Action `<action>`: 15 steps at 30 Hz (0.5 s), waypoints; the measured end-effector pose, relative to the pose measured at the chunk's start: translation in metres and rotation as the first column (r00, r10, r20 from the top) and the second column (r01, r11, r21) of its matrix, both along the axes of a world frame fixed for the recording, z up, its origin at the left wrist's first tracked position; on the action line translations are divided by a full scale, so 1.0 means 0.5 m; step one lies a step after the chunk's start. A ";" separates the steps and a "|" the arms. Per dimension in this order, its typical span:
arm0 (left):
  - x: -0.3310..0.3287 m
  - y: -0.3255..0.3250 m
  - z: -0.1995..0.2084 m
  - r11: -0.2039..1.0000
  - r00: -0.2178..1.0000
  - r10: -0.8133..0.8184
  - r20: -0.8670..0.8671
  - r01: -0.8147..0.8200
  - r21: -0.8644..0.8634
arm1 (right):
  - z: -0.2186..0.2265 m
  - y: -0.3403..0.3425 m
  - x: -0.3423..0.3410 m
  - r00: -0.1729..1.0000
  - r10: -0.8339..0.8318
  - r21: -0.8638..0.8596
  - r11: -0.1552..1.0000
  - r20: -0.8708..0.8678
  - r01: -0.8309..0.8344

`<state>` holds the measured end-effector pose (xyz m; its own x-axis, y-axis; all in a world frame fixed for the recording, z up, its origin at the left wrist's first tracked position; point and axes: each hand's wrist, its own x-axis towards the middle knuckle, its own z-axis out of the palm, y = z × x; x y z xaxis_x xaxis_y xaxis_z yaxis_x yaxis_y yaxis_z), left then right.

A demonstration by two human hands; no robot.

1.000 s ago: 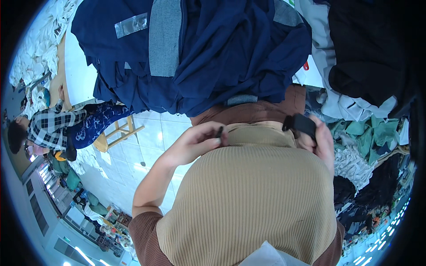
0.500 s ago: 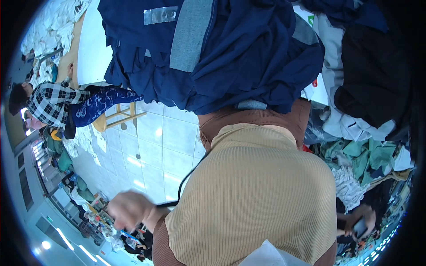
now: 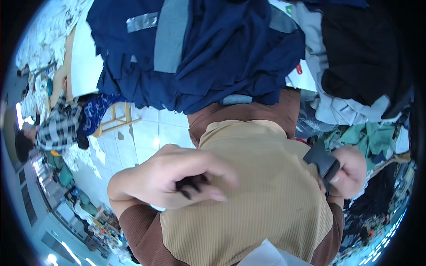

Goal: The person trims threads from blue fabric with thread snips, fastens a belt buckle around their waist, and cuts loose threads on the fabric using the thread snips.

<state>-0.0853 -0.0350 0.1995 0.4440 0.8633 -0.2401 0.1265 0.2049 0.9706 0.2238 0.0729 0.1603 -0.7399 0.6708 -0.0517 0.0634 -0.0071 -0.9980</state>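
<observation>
My left hand [image 3: 171, 177] hangs over the front of my beige ribbed top [image 3: 248, 199], its bent fingers and thumb apart and blurred. Black strips show in the gap between them; whether the hand touches them I cannot make out. On the right, my right hand [image 3: 350, 173] is closed on a dark flat rectangular device [image 3: 321, 164], held beside my torso. Ahead of me, a heap of navy blue garments [image 3: 235, 57] with grey panels hangs over the table edge to my brown-clothed lap [image 3: 248, 111].
Black cloth [image 3: 364, 57] and white cloth [image 3: 346, 111] lie at the right, above green cloth [image 3: 372, 139]. A person in a checked shirt [image 3: 57, 131] is at the left beside a wooden stool [image 3: 117, 119]. A white tabletop [image 3: 84, 66] adjoins the navy heap.
My left hand has come up and rightward across my torso. My right hand has risen from the lower right with the dark device. The view has shifted, and the person at left leans differently.
</observation>
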 end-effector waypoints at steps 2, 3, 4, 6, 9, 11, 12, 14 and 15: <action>-0.014 -0.025 -0.021 0.991 0.981 0.134 0.144 -0.129 -0.046 | 0.014 -0.004 -0.003 0.992 -0.125 -0.335 0.935 0.004 0.119; -0.027 -0.038 -0.023 0.956 0.924 0.277 0.262 -0.240 -0.167 | 0.011 -0.007 0.021 0.948 -0.304 -0.498 0.839 -0.094 0.220; -0.034 -0.079 -0.046 0.884 0.824 0.454 0.338 -0.369 -0.288 | -0.021 0.009 0.040 0.915 -0.367 -0.555 0.802 -0.167 0.220; -0.045 -0.100 -0.087 0.726 0.631 0.682 0.371 -0.523 -0.446 | -0.056 0.033 0.076 0.824 -0.521 -0.639 0.716 -0.222 0.281; -0.088 -0.133 -0.207 0.356 0.278 0.932 0.233 -0.577 -0.735 | -0.116 0.037 0.131 0.684 -0.716 -0.705 0.555 -0.136 0.441; -0.088 -0.152 -0.295 0.266 0.181 0.962 0.204 -0.459 -0.848 | -0.152 0.037 0.143 0.632 -0.773 -0.704 0.479 -0.054 0.525; -0.074 -0.139 -0.320 0.212 0.161 0.974 0.160 -0.390 -0.896 | -0.165 0.039 0.135 0.598 -0.801 -0.724 0.425 -0.023 0.543; -0.048 -0.150 -0.361 0.243 0.231 0.958 0.169 -0.341 -0.908 | -0.208 0.057 0.133 0.509 -0.861 -0.790 0.311 0.002 0.528; -0.039 -0.159 -0.375 0.251 0.247 0.953 0.176 -0.316 -0.915 | -0.219 0.075 0.141 0.440 -0.898 -0.806 0.281 -0.029 0.521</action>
